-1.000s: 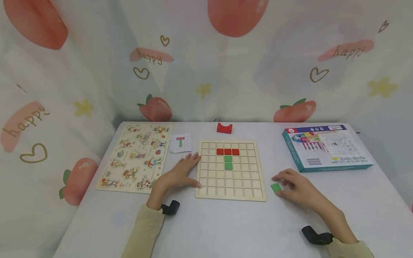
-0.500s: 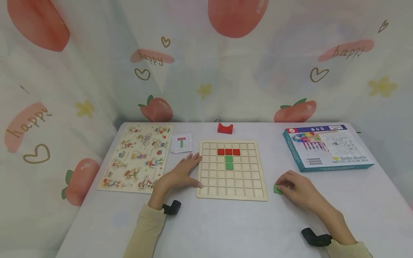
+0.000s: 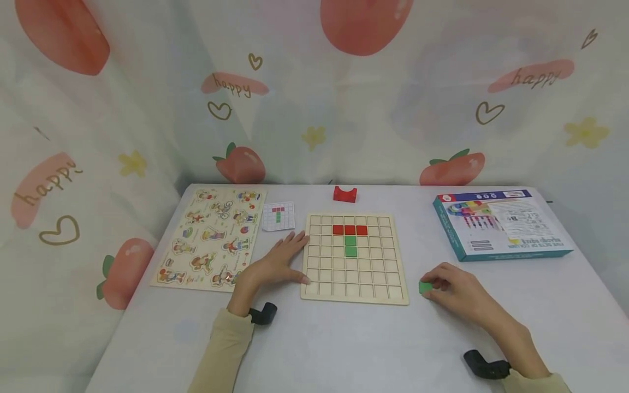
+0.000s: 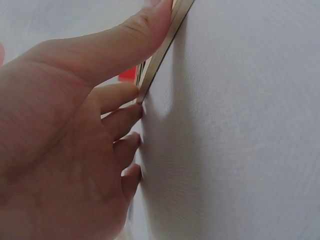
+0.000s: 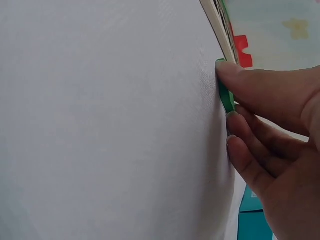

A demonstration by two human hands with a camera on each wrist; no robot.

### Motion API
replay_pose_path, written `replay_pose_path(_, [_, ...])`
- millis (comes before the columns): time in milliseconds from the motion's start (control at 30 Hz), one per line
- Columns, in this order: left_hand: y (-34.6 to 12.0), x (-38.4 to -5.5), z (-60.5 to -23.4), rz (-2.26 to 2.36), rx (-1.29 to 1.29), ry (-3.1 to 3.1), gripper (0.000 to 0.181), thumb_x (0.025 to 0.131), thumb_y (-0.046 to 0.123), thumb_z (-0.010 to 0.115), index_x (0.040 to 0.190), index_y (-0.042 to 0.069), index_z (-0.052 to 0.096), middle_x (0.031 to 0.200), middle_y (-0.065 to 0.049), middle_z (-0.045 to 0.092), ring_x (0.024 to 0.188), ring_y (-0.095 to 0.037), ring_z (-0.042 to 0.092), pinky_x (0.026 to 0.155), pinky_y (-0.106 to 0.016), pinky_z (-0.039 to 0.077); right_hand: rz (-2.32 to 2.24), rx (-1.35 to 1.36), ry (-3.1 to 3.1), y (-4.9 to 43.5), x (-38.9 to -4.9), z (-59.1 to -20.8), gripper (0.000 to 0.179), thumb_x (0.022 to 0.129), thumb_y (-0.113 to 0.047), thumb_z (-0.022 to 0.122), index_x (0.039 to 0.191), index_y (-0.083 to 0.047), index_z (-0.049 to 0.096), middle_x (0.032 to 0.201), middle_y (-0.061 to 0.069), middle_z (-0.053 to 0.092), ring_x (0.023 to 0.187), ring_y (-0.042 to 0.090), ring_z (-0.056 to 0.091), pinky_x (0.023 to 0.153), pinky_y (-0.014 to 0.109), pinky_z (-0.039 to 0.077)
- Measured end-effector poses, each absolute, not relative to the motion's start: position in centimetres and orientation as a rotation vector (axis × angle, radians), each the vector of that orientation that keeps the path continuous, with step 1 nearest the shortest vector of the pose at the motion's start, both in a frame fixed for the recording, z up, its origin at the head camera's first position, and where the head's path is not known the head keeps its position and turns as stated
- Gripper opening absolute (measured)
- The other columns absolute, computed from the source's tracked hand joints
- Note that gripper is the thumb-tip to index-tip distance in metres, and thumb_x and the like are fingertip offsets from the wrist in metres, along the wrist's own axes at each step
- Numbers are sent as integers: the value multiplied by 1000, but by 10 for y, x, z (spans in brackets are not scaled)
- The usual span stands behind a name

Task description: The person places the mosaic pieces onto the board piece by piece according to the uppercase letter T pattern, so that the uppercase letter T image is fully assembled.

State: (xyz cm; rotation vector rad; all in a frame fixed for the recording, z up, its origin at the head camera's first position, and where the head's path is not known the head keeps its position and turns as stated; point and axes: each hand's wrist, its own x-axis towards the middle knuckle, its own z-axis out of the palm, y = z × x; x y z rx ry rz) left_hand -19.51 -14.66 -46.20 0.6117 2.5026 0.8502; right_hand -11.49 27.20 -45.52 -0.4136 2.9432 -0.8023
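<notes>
In the head view a wooden grid board [image 3: 324,278] lies flat on the table. Three red tiles [image 3: 350,230] sit in a row in its cells, with two green tiles [image 3: 350,246] in a column below the middle one. My left hand [image 3: 275,265] rests at the board's left edge, fingers extended and thumb near the lower left corner; the left wrist view shows the fingertips [image 4: 134,140] down at the table. Right of the board, my right hand [image 3: 457,292] pinches a loose green square tile [image 3: 425,287] between thumb and fingers, close to the table surface.
A pattern card [image 3: 278,216] with a red and green T lies behind my left hand. Left of it is a picture puzzle board [image 3: 196,245]. A red notched block [image 3: 345,194] stands at the back, and a teal-edged box [image 3: 501,225] lies at the right.
My right hand's raised fingers have come down onto the green tile and now pinch it with the thumb. The left hand stays at the board's edge.
</notes>
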Motion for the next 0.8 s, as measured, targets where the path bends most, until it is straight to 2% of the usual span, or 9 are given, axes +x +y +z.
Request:
replay_pose_path(133, [-146, -195, -462, 851, 610, 2505, 105, 82, 36, 86, 164, 8, 25, 173, -8, 14, 161, -30, 2, 133, -46, 2, -789, -434, 2966, 272, -115, -454, 17, 84, -8, 82, 98, -15, 76, 95, -7, 66, 83, 8, 56, 73, 22, 54])
replay_pose_path(267, [-146, -195, -461, 847, 610, 2504, 105, 82, 35, 86, 164, 8, 25, 173, -8, 14, 161, -30, 2, 133, -46, 2, -772, -396, 2947, 272, -115, -452, 13, 89, -11, 78, 101, -15, 76, 98, -6, 68, 87, 9, 56, 75, 22, 54])
replay_pose_path(367, [-146, -195, -461, 854, 610, 2503, 105, 82, 35, 86, 164, 8, 26, 173, -8, 14, 161, -30, 2, 133, -47, 2, -785, -368, 2910, 272, -114, -451, 20, 88, -19, 81, 107, -15, 76, 100, -6, 69, 89, 10, 55, 75, 21, 52])
replay_pose_path(567, [-145, -195, -460, 854, 604, 2503, 105, 82, 34, 86, 164, 8, 26, 173, -9, 15, 161, -30, 2, 133, -47, 2, -803, -403, 2839, 275, -108, -449, 36, 78, -32, 89, 109, -20, 74, 105, -8, 65, 91, 8, 52, 76, 23, 51])
replay_pose_path(800, [-146, -195, -460, 860, 605, 2497, 104, 82, 34, 86, 164, 8, 26, 173, -8, 14, 162, -29, 1, 133, -46, 1, -858, -509, 2913, 277, -103, -458, 26, 81, -15, 86, 103, -23, 73, 103, -12, 65, 89, 4, 54, 77, 21, 52])
